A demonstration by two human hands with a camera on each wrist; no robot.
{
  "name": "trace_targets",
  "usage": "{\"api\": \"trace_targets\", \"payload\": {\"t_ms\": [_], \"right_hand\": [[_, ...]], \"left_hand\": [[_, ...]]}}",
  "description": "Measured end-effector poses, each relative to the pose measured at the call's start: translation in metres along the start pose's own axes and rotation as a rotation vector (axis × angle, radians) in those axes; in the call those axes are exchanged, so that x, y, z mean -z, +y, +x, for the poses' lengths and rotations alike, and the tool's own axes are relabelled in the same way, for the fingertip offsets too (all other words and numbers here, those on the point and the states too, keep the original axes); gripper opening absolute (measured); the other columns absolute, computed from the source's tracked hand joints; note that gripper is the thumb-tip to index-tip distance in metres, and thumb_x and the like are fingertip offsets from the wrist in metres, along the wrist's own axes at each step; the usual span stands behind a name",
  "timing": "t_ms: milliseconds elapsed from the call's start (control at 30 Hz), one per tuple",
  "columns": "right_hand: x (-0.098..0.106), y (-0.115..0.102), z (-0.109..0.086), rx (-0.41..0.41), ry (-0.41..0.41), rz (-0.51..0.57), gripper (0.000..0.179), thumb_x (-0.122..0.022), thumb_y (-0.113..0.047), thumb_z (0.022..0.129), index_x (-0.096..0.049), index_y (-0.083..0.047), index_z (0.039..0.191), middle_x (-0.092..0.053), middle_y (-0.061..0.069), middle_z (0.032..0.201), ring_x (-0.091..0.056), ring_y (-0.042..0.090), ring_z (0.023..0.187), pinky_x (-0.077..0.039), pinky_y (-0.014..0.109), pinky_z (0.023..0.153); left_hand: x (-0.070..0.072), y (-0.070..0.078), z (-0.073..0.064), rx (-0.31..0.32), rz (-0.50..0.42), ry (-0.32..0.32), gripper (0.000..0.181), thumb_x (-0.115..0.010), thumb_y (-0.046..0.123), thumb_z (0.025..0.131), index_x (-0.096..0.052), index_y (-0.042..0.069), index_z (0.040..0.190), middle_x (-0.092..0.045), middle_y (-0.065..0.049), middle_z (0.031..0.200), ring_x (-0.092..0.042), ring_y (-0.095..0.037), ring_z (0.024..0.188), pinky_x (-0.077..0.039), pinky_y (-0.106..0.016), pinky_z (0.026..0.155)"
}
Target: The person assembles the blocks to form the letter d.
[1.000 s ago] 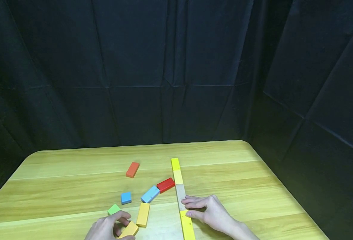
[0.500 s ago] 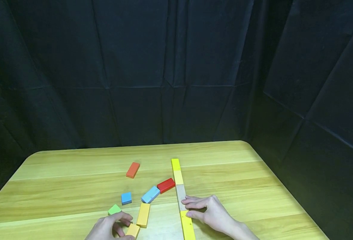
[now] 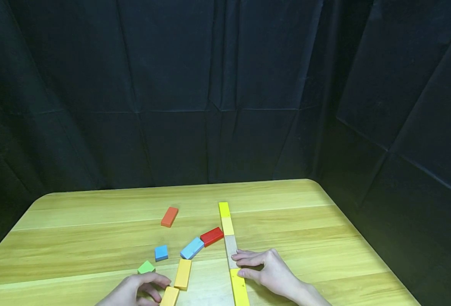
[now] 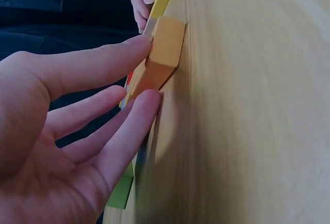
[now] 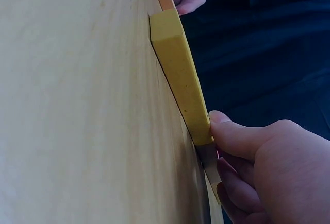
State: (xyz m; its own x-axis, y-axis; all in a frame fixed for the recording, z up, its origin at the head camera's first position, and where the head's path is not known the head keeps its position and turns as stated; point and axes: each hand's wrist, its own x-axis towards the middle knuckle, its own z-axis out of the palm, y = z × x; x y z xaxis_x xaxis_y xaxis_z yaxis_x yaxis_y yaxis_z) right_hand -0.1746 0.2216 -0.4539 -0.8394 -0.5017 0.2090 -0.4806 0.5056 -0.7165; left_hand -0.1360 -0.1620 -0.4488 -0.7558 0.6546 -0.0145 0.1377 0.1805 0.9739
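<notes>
My left hand is beside an orange block at the near edge of view. In the left wrist view, the thumb tip meets this block's top face and the index fingertip lies right at its lower edge, with the other fingers spread. My right hand rests on a straight row of blocks, thumb on a long yellow block and fingertips on a grey block. A second orange block lies end to end with the first. Beyond it come a light blue block and a red block.
A pale yellow block and a bright yellow block form the row's far end. Loose on the left lie a green block, a blue block and an orange-red block. A dark curtain hangs behind the wooden table.
The near orange block has turned and come up against the second orange block's end. My left hand's grip has loosened, drawing slightly left. The right hand has stayed still.
</notes>
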Motion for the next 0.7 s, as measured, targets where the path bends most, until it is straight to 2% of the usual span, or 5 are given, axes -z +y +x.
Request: {"api": "trace_targets", "payload": {"t_ms": [333,600,700], "right_hand": [[-0.0004,0.0003,0.0001,0.002,0.005,-0.001,0.029,-0.075,-0.036,0.087,-0.079,-0.017,0.109,-0.07,-0.015,0.12,-0.063,0.015,0.121,-0.048,0.025,0.104],[-0.0007,-0.0004,0.0,0.001,0.009,0.003,0.029,-0.076,-0.036,0.087,-0.079,-0.017,0.109,-0.071,-0.015,0.119,-0.064,0.015,0.121,-0.048,0.024,0.103],[-0.0006,-0.0004,0.0004,0.0,0.005,0.003,0.029,-0.075,-0.036,0.087,-0.079,-0.017,0.109,-0.07,-0.015,0.12,-0.063,0.015,0.121,-0.047,0.024,0.103]], "left_hand": [[-0.0074,-0.0033,0.0036,-0.037,-0.041,0.048,0.049,-0.08,0.0,0.08,-0.056,-0.017,0.12,-0.061,-0.015,0.11,-0.063,-0.004,0.089,-0.06,-0.026,0.08],[-0.0008,-0.0017,0.0032,0.024,-0.042,0.014,0.055,-0.083,0.011,0.082,-0.057,-0.011,0.125,-0.061,-0.013,0.113,-0.062,-0.006,0.091,-0.058,-0.023,0.083],[-0.0018,-0.0017,0.0032,-0.017,-0.024,0.009,0.054,-0.082,0.012,0.082,-0.057,-0.012,0.124,-0.061,-0.016,0.113,-0.062,-0.005,0.092,-0.059,-0.024,0.083]]}}
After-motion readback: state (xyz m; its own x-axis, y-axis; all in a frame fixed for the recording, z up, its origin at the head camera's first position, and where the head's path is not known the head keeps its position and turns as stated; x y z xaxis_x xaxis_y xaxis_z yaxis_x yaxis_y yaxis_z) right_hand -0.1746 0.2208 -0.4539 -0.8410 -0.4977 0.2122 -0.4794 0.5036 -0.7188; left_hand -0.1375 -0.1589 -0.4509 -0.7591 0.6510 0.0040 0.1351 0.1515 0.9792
